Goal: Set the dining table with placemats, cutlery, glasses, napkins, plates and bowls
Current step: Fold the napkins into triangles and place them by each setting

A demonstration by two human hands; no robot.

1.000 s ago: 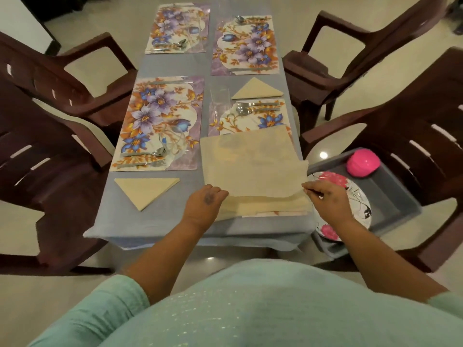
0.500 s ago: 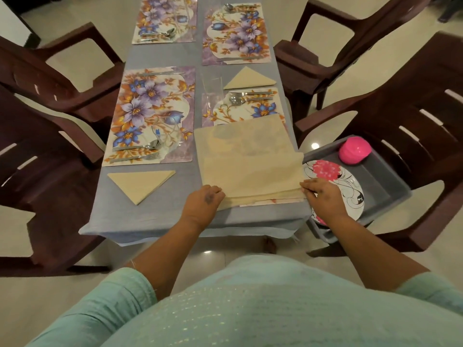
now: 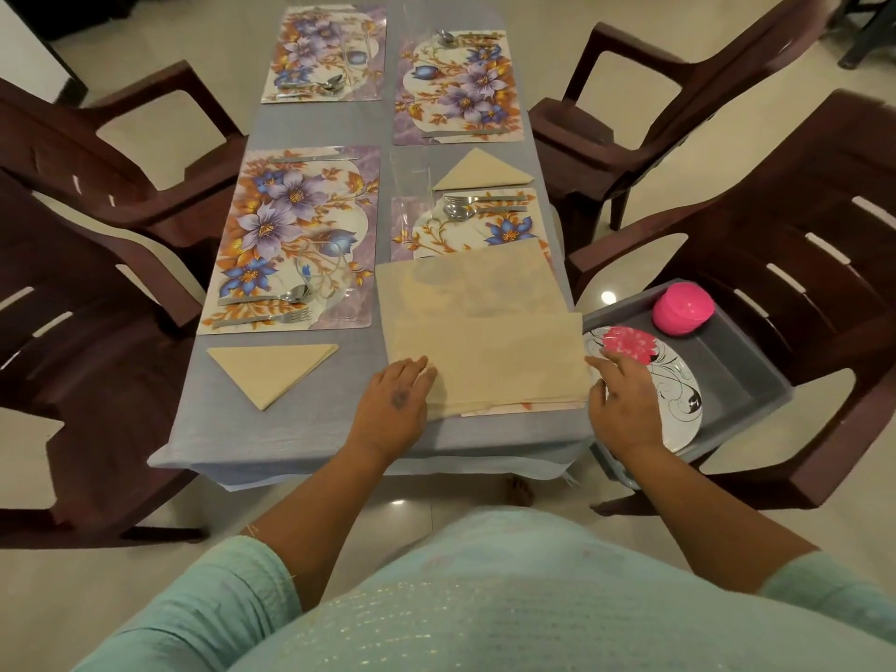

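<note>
A large beige napkin (image 3: 480,341) lies folded over on the near right floral placemat (image 3: 465,225), hiding most of it. My left hand (image 3: 395,409) rests with flat fingers on the napkin's near left corner. At the napkin's right edge, my right hand (image 3: 625,405) touches it with straight fingers, hovering over a flowered plate (image 3: 674,400). Two napkins folded into triangles lie on the table, one at the near left (image 3: 271,371) and one further back on the right (image 3: 482,172). A fork and spoon (image 3: 465,208) sit on the right placemat.
Three more floral placemats (image 3: 291,235) with cutlery and clear glasses (image 3: 412,181) cover the grey tablecloth (image 3: 339,429). A grey tray (image 3: 742,380) on the right chair holds the plate and pink bowls (image 3: 683,308). Dark brown chairs (image 3: 97,196) crowd both sides of the table.
The napkin's folded layer has come nearer to me and lies flatter. Both hands went from pinching its near corners to lying with straighter fingers at its edges.
</note>
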